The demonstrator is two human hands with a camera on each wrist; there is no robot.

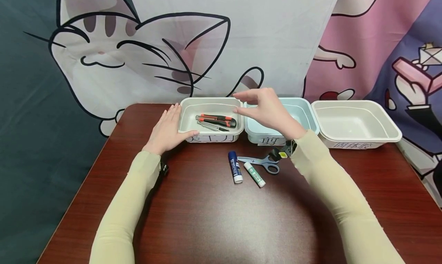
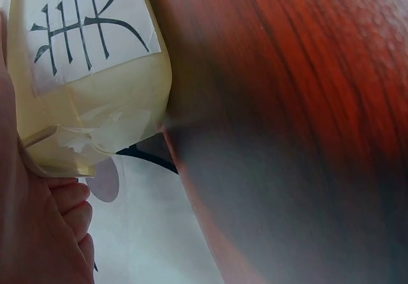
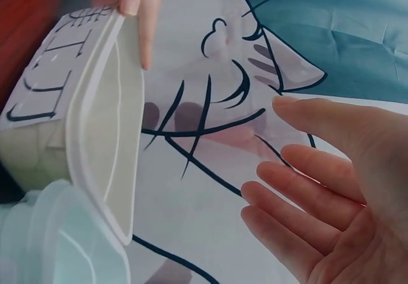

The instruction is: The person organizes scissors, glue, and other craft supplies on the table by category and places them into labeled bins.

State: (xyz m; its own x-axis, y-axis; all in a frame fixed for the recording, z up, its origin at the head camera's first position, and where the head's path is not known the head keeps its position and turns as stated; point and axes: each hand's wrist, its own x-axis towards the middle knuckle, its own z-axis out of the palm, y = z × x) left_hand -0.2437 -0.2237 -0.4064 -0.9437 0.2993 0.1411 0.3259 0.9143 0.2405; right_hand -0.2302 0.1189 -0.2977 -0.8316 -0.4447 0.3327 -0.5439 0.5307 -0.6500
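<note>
A cream bin (image 1: pixel 210 104) stands at the left of the row, with several utility knives (image 1: pixel 218 122) lying inside, red-and-black ones and a grey one. My left hand (image 1: pixel 165 129) rests against its left end, fingers extended along the side and thumb at the front rim. In the left wrist view, part of that hand (image 2: pixel 54 233) touches the labelled bin. Over the gap between this bin and the light blue bin (image 1: pixel 257 130), my right hand (image 1: pixel 271 109) hovers with fingers apart. Nothing is between those fingers, as the right wrist view of the hand (image 3: pixel 338 188) confirms.
A second cream bin (image 1: pixel 355 135) stands at the right end of the row. On the brown table (image 1: pixel 207 218), in front of the bins, lie a blue glue stick (image 1: pixel 235 166), a green-and-white glue stick (image 1: pixel 254 175) and scissors (image 1: pixel 266 162). A cat-print cloth (image 1: pixel 276 37) hangs behind.
</note>
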